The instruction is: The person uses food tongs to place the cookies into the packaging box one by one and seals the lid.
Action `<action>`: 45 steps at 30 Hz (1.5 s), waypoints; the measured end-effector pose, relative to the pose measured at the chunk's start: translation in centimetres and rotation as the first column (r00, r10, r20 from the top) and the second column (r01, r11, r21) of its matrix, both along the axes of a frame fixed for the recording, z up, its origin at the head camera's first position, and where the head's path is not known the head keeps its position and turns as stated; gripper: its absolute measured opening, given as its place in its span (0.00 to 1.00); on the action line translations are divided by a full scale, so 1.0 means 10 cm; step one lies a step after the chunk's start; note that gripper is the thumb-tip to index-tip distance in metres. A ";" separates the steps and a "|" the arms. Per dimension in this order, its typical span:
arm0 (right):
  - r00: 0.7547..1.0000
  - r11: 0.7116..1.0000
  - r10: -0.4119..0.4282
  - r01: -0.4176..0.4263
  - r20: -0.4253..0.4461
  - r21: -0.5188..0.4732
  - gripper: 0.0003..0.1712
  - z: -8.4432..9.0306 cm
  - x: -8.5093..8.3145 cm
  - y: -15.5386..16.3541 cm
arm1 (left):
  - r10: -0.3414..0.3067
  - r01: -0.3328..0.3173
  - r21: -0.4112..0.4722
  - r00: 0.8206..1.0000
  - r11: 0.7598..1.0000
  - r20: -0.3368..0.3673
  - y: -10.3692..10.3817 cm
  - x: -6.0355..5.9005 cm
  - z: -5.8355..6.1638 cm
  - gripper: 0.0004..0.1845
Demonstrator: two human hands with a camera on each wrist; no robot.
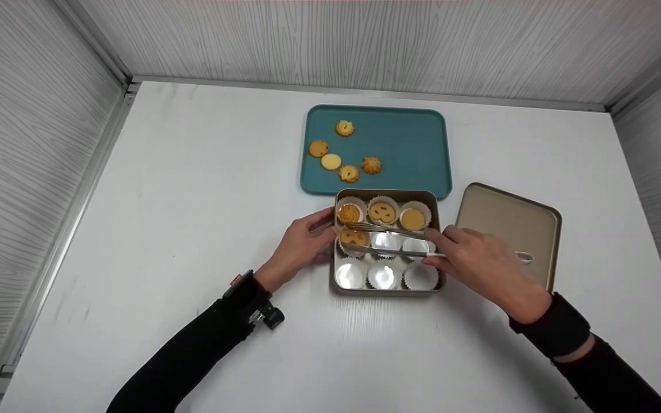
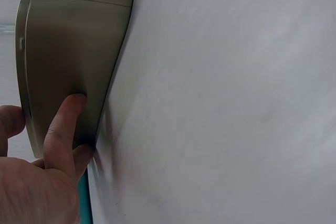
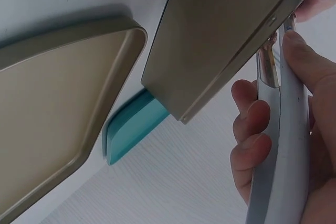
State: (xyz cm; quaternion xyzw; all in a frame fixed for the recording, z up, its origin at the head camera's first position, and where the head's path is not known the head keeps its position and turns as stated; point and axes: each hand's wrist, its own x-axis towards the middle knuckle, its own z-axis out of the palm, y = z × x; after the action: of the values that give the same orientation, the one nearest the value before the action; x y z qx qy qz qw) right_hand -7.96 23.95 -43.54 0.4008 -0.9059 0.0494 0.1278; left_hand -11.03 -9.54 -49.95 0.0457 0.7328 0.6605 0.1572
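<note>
A gold tin [image 1: 387, 292] holds white paper cups in three rows. The back row has three cookies [image 1: 382, 213]. My right hand [image 1: 479, 261] grips metal tongs [image 1: 391, 241] [image 3: 278, 145] that pinch a cookie [image 1: 354, 236] over the middle-left cup. My left hand [image 1: 302, 244] [image 2: 47, 166] rests against the tin's left wall [image 2: 68, 61], with fingers straight on it. A teal tray [image 1: 411, 143] behind the tin carries several more cookies [image 1: 348, 172].
The tin's gold lid [image 1: 508, 226] [image 3: 58, 124] lies upside down to the right of the tin, beside my right hand. The teal tray's corner [image 3: 131, 129] shows in the right wrist view. Grey panelled walls enclose the white table [image 1: 193, 189] on three sides.
</note>
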 end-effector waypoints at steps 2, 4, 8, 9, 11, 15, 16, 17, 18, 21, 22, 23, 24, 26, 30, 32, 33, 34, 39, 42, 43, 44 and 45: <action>1.000 1.000 0.002 -0.002 0.002 0.004 0.27 0.00 0.00 0.00 | 0.001 -0.001 -0.006 1.000 1.000 0.000 0.00 0.00 0.00 0.30; 1.000 1.000 0.005 -0.005 0.005 0.002 0.28 0.00 0.00 0.00 | 0.004 -0.004 -0.013 1.000 1.000 0.000 0.00 0.00 0.00 0.30; 1.000 1.000 0.014 -0.014 0.020 -0.014 0.28 0.03 -0.02 0.03 | 0.007 -0.007 -0.022 1.000 1.000 0.011 0.00 0.00 0.01 0.31; 1.000 1.000 0.014 -0.014 0.017 -0.023 0.28 0.04 -0.02 0.04 | 0.004 -0.004 -0.014 1.000 1.000 0.017 0.00 0.00 0.01 0.31; 1.000 0.999 0.012 -0.011 0.019 -0.048 0.28 0.04 -0.04 0.06 | -0.003 0.003 0.001 1.000 1.000 0.026 0.00 0.01 0.01 0.31; 1.000 0.993 -0.013 0.016 0.024 -0.117 0.29 0.05 -0.07 0.10 | -0.009 0.008 0.029 0.999 1.000 0.039 -0.01 0.01 0.03 0.31; 0.999 0.991 -0.022 0.026 0.030 -0.133 0.29 0.06 -0.09 0.10 | -0.005 0.004 0.029 0.999 1.000 0.043 -0.01 0.01 0.03 0.31; 0.999 0.988 -0.032 0.036 0.033 -0.148 0.29 0.06 -0.11 0.10 | -0.002 0.001 0.026 0.999 1.000 0.045 -0.01 0.01 0.04 0.31; 0.998 0.986 -0.043 0.048 0.036 -0.161 0.28 0.06 -0.13 0.09 | -0.001 0.000 0.023 0.999 1.000 0.045 -0.01 0.01 0.04 0.31; 0.996 0.979 -0.076 0.082 0.037 -0.186 0.28 0.07 -0.20 0.07 | 0.002 -0.003 0.008 0.999 1.000 0.044 -0.01 0.00 0.04 0.30; 0.996 0.977 -0.087 0.092 0.035 -0.191 0.28 0.08 -0.23 0.06 | 0.001 -0.001 0.002 0.999 1.000 0.038 0.00 0.00 0.04 0.30; 0.995 0.975 -0.099 0.104 0.032 -0.197 0.28 0.08 -0.26 0.06 | -0.001 0.001 -0.004 1.000 1.000 0.031 0.00 0.00 0.04 0.30; 0.993 0.973 -0.115 0.118 0.028 -0.198 0.28 0.09 -0.29 0.06 | 0.000 0.000 -0.006 1.000 1.000 0.027 0.00 0.00 0.04 0.30; 0.988 0.968 -0.149 0.151 0.027 -0.199 0.29 0.11 -0.35 0.06 | 0.001 -0.001 -0.010 1.000 1.000 0.023 0.00 0.00 0.03 0.30; 0.978 0.961 -0.206 0.207 0.022 -0.183 0.29 0.14 -0.46 0.06 | 0.000 0.000 -0.002 1.000 1.000 0.030 0.00 0.01 0.02 0.31; 0.976 0.960 -0.215 0.215 0.024 -0.181 0.29 0.14 -0.51 0.05 | 0.002 -0.002 -0.009 0.999 1.000 0.032 0.00 0.01 0.02 0.32; 0.976 0.960 -0.216 0.217 0.025 -0.178 0.29 0.14 -0.53 0.05 | 0.004 -0.003 -0.013 1.000 1.000 0.030 0.00 0.01 0.02 0.32; 0.976 0.959 -0.217 0.219 0.028 -0.179 0.30 0.14 -0.55 0.04 | 0.006 -0.005 -0.016 1.000 1.000 0.025 0.00 0.01 0.02 0.32; 0.970 0.956 -0.240 0.243 0.038 -0.162 0.30 0.14 -0.65 0.01 | 0.005 -0.005 -0.022 1.000 1.000 0.014 0.00 0.01 0.03 0.31; 0.965 0.953 -0.259 0.263 0.046 -0.152 0.30 0.15 -0.72 0.00 | 0.000 0.000 -0.026 1.000 1.000 0.008 0.00 0.01 0.03 0.31; 0.963 0.952 -0.264 0.269 0.050 -0.149 0.30 0.15 -0.74 -0.01 | -0.002 0.002 -0.024 1.000 1.000 0.006 0.00 0.01 0.04 0.31; 0.962 0.951 -0.268 0.273 0.055 -0.146 0.30 0.15 -0.76 -0.01 | -0.003 0.003 -0.021 1.000 1.000 0.004 -0.01 0.01 0.04 0.31; 0.961 0.950 -0.271 0.277 0.061 -0.144 0.29 0.14 -0.79 -0.02 | -0.003 0.004 -0.020 1.000 1.000 0.004 -0.01 0.02 0.04 0.31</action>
State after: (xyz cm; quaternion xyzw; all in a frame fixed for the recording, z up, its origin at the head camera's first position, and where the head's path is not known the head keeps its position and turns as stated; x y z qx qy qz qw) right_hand -15.83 23.79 -42.12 0.2593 -0.9487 0.1077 0.1451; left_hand -10.86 -9.61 -49.59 0.0441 0.7389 0.6530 0.1602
